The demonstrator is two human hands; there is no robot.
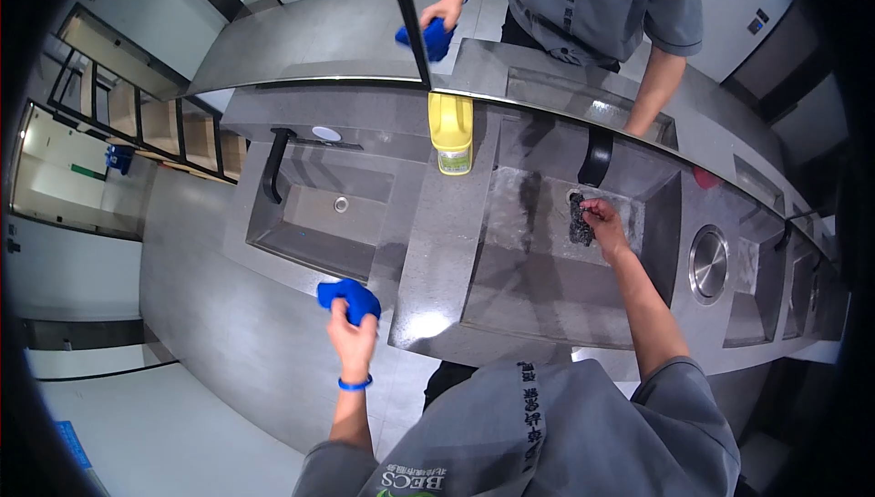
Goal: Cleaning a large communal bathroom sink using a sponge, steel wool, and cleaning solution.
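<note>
My left hand [352,340] grips a bunched blue cloth [350,300] in front of the left sink, over the counter's front edge. Down in the right-hand sink [547,292], my right hand [606,225] holds a dark, speckled scouring pad [581,220] against the wet basin floor beside the drain. Patches of whitish wetness mark that floor. A black faucet [597,157] reaches over the basin just beyond my right hand. Between the two sinks, a yellow plastic bottle [451,131] with a label lies or stands against the mirror; its exact pose is unclear.
The left sink [307,244] has a black faucet [275,165] and a round drain. A round steel lid [709,265] is set in the counter at right, with a red object [706,178] near the mirror. A mirror [560,32] runs behind. Shelving [160,118] stands at far left.
</note>
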